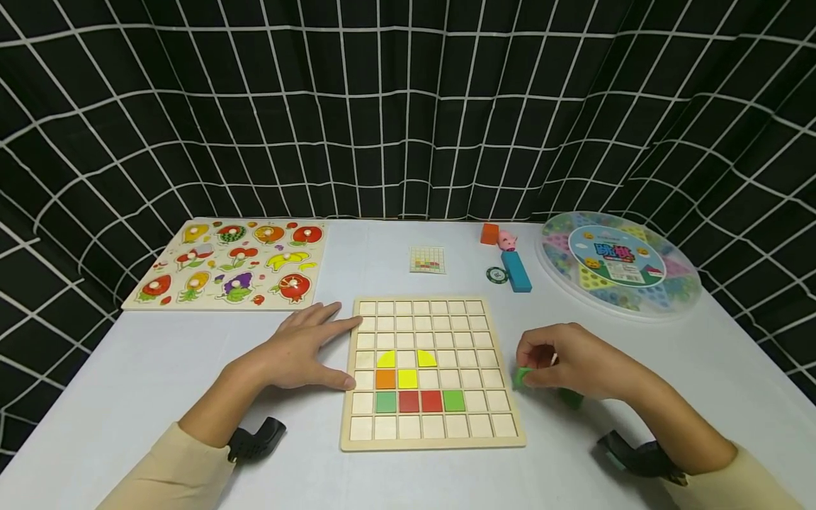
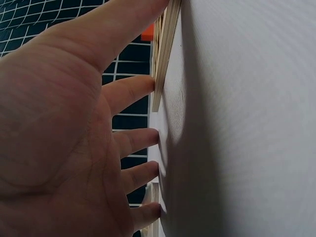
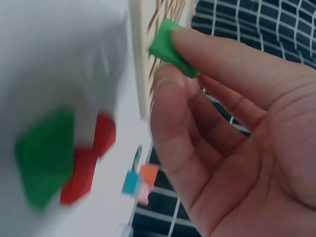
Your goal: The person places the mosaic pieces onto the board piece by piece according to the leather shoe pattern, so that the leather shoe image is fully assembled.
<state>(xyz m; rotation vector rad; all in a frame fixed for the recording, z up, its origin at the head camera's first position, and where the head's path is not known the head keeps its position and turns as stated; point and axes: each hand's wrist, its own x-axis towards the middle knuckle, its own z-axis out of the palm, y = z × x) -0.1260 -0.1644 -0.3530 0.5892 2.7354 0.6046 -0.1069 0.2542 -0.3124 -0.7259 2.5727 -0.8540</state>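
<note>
A wooden grid board (image 1: 433, 439) lies in the middle of the white table, holding yellow, orange, green and red tiles (image 1: 409, 400). My left hand (image 1: 306, 350) rests flat on the table with straight fingers touching the board's left edge (image 2: 165, 54). My right hand (image 1: 567, 365), just right of the board, pinches a small green tile (image 1: 523, 376) between thumb and fingers; the right wrist view shows the same green tile (image 3: 170, 45) at my fingertips. Loose green (image 3: 45, 158) and red pieces (image 3: 91, 158) lie blurred on the table under that hand.
A fruit peg puzzle (image 1: 232, 263) lies at the back left. A small pattern card (image 1: 427, 260), a poker chip (image 1: 497, 275), a blue block (image 1: 516, 271), an orange block (image 1: 489, 233) and a pink pig (image 1: 507, 240) sit behind the board. A round game case (image 1: 615, 263) is at the back right.
</note>
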